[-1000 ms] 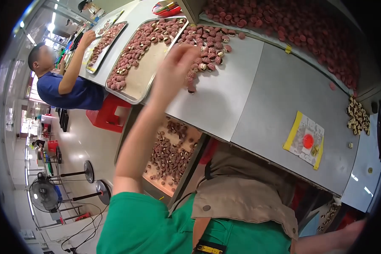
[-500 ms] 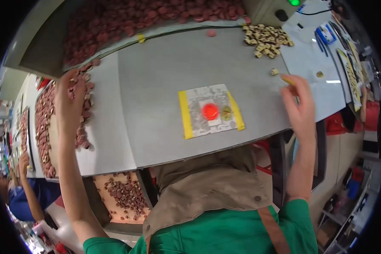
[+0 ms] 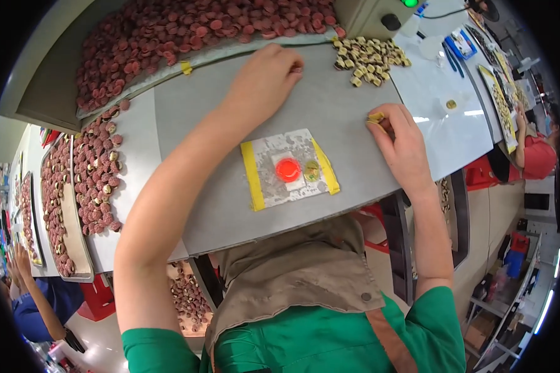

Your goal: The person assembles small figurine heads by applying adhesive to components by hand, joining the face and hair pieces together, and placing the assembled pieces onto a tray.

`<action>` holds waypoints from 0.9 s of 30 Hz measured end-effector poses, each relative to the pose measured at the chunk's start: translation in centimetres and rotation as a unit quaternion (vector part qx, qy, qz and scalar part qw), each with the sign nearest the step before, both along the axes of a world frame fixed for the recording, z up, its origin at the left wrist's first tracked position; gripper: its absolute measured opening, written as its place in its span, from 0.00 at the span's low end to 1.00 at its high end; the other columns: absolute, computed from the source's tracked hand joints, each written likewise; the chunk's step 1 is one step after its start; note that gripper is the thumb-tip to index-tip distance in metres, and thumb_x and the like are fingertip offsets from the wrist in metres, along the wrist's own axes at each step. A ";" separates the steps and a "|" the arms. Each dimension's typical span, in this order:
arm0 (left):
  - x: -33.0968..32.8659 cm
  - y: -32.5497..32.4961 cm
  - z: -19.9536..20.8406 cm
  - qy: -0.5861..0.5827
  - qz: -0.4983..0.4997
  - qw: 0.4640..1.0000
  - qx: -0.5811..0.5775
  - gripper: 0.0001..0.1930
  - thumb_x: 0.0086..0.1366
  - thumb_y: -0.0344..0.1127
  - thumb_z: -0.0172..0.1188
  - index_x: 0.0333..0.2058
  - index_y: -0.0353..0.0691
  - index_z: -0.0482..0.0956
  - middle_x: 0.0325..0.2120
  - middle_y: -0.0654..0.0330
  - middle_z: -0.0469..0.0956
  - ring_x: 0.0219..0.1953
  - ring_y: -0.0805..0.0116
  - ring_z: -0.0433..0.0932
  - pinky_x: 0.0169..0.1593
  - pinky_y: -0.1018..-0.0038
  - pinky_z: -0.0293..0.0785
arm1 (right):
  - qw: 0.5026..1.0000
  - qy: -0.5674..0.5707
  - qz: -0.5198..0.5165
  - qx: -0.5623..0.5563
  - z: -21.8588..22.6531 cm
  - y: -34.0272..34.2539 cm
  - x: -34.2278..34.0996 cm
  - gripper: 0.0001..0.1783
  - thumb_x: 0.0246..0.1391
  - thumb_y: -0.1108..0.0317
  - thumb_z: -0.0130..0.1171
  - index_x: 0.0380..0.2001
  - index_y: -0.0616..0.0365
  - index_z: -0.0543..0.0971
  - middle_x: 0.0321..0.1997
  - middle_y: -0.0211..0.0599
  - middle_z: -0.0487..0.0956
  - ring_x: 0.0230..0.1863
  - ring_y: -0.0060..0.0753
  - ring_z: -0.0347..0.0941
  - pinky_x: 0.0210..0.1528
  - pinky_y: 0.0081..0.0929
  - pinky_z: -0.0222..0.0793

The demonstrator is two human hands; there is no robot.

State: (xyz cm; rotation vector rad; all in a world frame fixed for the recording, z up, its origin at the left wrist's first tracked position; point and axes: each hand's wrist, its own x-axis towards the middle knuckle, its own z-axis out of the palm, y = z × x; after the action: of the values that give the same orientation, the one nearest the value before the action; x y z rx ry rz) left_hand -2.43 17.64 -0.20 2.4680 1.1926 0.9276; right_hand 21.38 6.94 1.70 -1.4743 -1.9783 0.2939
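Observation:
My left hand [image 3: 269, 78] is over the far middle of the grey worktop, fingers bent together by the heap of reddish discs [image 3: 224, 25]. What its fingertips pinch, if anything, is hidden. My right hand [image 3: 401, 140] is closed in a pinch right of the middle, below a pile of small cream-and-brown pieces [image 3: 370, 59]. Yellow shows at its fingertips; I cannot tell whether that is a finger covering or a held piece. Between my arms lies a whitish square pad [image 3: 267, 186] with yellow tape edges. A glowing red round spot [image 3: 288, 170] and a small greenish-yellow disc [image 3: 312, 171] are on it.
Rows of reddish pieces with cream filling [image 3: 96, 180] cover the left side, beside a tray [image 3: 81, 230]. A grey box with a knob [image 3: 367, 18] stands at the far right. A blue container [image 3: 460, 43] is beyond. Other people work at both sides.
My left hand has swung from the filled pieces at the left to the far middle. My right hand has moved slightly left, over where a loose cream piece lay; that piece no longer shows.

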 end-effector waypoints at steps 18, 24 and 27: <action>-6.7 -16.4 2.5 -0.676 -0.019 0.589 -0.441 0.18 0.66 0.32 0.52 0.53 0.35 0.68 0.43 0.61 0.74 0.44 0.75 0.73 0.47 0.80 0.69 | 0.993 -0.051 0.109 0.015 1.9 -0.1 -4.0 0.18 0.46 0.65 0.66 0.39 0.56 0.72 0.36 0.35 0.70 0.29 0.30 0.70 0.31 0.24 0.67; -6.0 -17.0 2.4 -0.699 -0.006 0.568 -0.436 0.19 0.67 0.29 0.50 0.55 0.33 0.65 0.42 0.61 0.73 0.44 0.75 0.73 0.48 0.80 0.71 | 0.996 -0.030 0.080 -0.034 2.1 -0.7 -3.0 0.15 0.49 0.69 0.62 0.41 0.57 0.74 0.37 0.34 0.73 0.32 0.27 0.71 0.35 0.22 0.67; -5.9 -17.3 2.4 -0.688 -0.027 0.582 -0.433 0.18 0.67 0.30 0.50 0.54 0.33 0.66 0.42 0.61 0.73 0.44 0.75 0.73 0.48 0.80 0.71 | 0.995 -0.017 0.094 -0.026 2.1 -0.2 -3.1 0.11 0.51 0.69 0.60 0.38 0.59 0.76 0.35 0.33 0.75 0.32 0.26 0.71 0.34 0.22 0.66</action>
State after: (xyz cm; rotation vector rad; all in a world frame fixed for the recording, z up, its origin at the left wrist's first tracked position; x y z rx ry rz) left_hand -8.37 0.36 2.17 0.5098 0.5900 1.2932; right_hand 18.32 6.74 3.84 -1.3337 -2.1554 0.4064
